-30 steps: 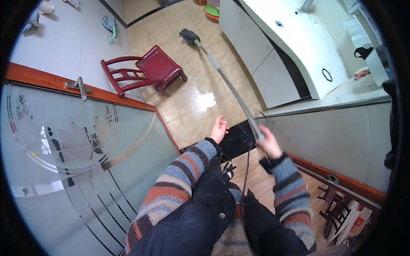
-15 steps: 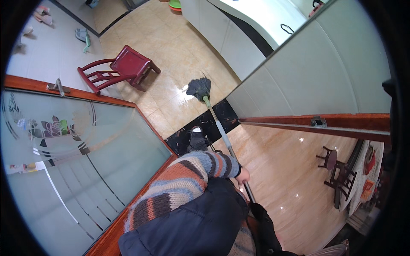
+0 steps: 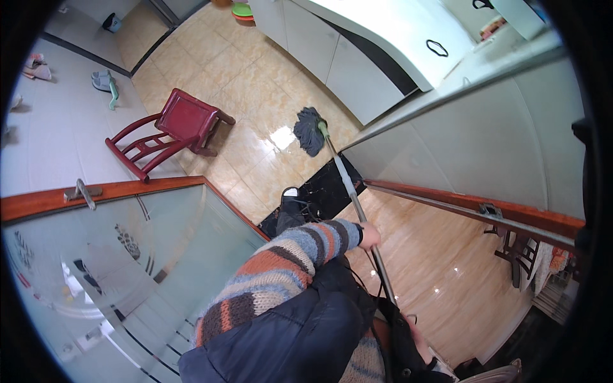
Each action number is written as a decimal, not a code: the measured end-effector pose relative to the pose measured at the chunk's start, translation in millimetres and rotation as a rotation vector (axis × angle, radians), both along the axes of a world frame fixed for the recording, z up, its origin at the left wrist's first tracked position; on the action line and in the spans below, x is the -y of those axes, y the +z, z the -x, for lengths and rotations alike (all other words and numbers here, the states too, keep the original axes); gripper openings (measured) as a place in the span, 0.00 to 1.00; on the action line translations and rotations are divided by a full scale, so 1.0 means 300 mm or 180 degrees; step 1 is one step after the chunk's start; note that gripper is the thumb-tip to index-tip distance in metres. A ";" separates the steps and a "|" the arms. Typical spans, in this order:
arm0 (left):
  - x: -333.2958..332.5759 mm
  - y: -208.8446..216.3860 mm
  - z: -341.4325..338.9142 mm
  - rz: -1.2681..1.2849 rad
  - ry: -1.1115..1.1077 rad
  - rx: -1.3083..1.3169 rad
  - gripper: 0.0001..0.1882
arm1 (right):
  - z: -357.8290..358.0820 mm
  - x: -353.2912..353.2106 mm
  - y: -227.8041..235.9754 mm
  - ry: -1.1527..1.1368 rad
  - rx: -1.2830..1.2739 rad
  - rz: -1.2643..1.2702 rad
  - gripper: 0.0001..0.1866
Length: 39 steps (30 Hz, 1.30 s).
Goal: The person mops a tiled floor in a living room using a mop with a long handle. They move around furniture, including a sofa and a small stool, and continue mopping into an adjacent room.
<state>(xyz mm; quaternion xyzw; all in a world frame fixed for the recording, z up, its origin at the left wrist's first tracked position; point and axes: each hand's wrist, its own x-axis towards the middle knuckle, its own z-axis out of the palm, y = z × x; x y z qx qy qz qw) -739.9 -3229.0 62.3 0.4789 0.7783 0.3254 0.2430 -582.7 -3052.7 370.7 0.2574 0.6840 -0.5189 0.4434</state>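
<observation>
My left hand [image 3: 369, 235] is closed around the grey metal handle of a mop [image 3: 349, 186], with a striped knit sleeve above the wrist. The mop slants away from me, and its dark grey string head [image 3: 310, 131] lies on the wet, shiny tiles beyond the doorway. Only part of my right hand [image 3: 419, 339] shows beside the dark vest, close to the line of the handle's upper end. Its fingers are hidden, and the vest covers that end of the handle. My shoe [image 3: 290, 199] stands by the black threshold strip [image 3: 322, 191].
A dark red chair [image 3: 186, 118] stands left of the mop head. A frosted glass door [image 3: 172, 230] is at the left; a wooden door frame [image 3: 447, 202] runs at the right. Beyond are a white vanity cabinet [image 3: 338, 67], slippers [image 3: 102, 82] and green and orange basins [image 3: 243, 13].
The mop head has shifted right across the tiles, and its strands now spread to the left of its neck. My left hand still grips the handle. The whole view has turned slightly.
</observation>
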 end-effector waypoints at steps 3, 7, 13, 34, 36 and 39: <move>0.202 -0.048 0.170 0.0439 0.0549 -0.0272 0.06 | 0.187 0.156 -0.117 0.0564 -0.0674 0.0126 0.33; 0.532 -0.128 0.395 0.0688 0.1438 -0.0397 0.07 | 0.473 0.403 -0.249 0.0397 0.0312 0.0395 0.38; 0.966 -0.147 0.516 0.0507 0.2973 0.0003 0.22 | 0.815 0.920 -0.625 -0.0540 0.0291 0.2021 0.37; 0.001 0.041 -0.108 -0.0667 0.0147 -0.0031 0.09 | -0.108 -0.032 0.109 -0.1311 0.0664 0.0645 0.27; -0.062 0.104 -0.175 -0.0580 -0.0234 0.0245 0.07 | -0.171 -0.066 0.182 -0.1549 0.0831 0.0594 0.26; -0.069 0.165 -0.200 -0.0356 -0.0655 0.0458 0.07 | -0.225 -0.058 0.240 -0.1757 0.0945 0.0564 0.24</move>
